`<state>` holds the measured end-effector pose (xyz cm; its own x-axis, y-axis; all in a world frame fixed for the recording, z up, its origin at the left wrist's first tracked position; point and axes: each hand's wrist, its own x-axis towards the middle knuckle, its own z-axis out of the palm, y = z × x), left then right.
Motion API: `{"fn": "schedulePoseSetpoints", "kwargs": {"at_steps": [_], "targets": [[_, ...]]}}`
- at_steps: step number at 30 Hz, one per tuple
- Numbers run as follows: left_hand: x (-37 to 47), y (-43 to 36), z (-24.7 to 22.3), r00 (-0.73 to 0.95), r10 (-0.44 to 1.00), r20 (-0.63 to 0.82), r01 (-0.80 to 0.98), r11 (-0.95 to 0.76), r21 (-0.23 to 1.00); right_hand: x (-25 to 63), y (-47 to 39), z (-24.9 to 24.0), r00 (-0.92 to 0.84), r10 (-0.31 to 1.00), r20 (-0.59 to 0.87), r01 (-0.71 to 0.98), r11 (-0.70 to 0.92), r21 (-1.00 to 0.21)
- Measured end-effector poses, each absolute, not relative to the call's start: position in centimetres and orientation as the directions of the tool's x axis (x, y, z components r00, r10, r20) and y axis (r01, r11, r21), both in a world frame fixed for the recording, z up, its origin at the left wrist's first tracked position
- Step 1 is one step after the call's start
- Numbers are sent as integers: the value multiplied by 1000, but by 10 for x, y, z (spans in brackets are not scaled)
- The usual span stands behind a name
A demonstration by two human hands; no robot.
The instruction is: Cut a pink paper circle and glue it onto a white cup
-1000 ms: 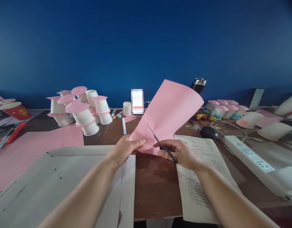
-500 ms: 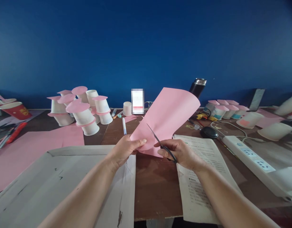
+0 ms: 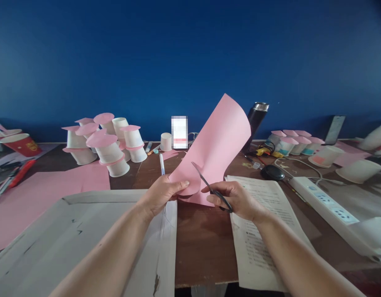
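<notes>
A curved sheet of pink paper (image 3: 223,132) stands up over the table, its lower left edge pinched between the thumb and fingers of my left hand (image 3: 165,193). Black-handled scissors (image 3: 219,198) are gripped in my right hand (image 3: 238,200). Their visible blade points up and left across the front of the paper, beside a curved cut edge near my left thumb. A lower flap of the paper hangs below the blade. How far apart the blades are is hard to tell.
White cups with pink discs (image 3: 105,148) are stacked at left, near a large pink sheet (image 3: 54,189). Printed pages (image 3: 261,239), a black mouse (image 3: 272,172) and a power strip (image 3: 326,206) lie at right. A black flask (image 3: 255,123) stands behind the paper.
The upper part of the pink paper has swung up and to the left, uncovering more of the black flask. Both hands keep their holds and have barely moved.
</notes>
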<state>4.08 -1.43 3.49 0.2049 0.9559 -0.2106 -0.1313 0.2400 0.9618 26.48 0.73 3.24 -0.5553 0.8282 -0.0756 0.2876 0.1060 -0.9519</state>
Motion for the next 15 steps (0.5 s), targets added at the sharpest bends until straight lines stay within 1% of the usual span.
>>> {"fn": "schedulePoseSetpoints", "kwargs": {"at_steps": [8, 15], "targets": [[41, -13, 34, 192, 960, -204, -118, 229, 966, 265, 7, 32, -555, 830, -55, 306, 142, -941], [41, -13, 35, 183, 962, -201, -119, 224, 967, 264, 7, 34, -546, 835, -67, 318, 132, -939]]}}
